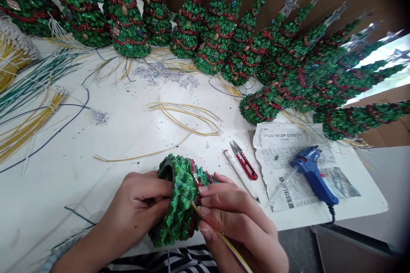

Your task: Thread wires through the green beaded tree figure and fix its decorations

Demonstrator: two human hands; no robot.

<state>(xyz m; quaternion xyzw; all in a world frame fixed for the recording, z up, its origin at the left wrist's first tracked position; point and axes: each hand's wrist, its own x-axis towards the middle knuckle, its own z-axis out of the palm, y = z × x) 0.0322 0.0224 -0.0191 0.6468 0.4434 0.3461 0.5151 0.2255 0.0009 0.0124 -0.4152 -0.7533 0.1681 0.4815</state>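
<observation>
A glittery green Christmas tree ornament (179, 204) with red garland lies tilted at the table's front edge, its hollow base facing left. My left hand (141, 204) grips that base, fingertips reaching into the opening and out of sight. Between the thumb and fingers of my right hand (237, 217) is a thin yellow-and-white wire (232, 247), its end against the tree's green side. Those right fingers also rest on the garland.
Several finished-looking trees (128, 25) line the back and right. Loose yellow wires (192, 119), clear stars (100, 117) and wire bundles (35, 123) lie about. Red thread snips (245, 162), a white stick-like tool (240, 175) and a blue glue gun (315, 175) on newspaper (278, 145) are right.
</observation>
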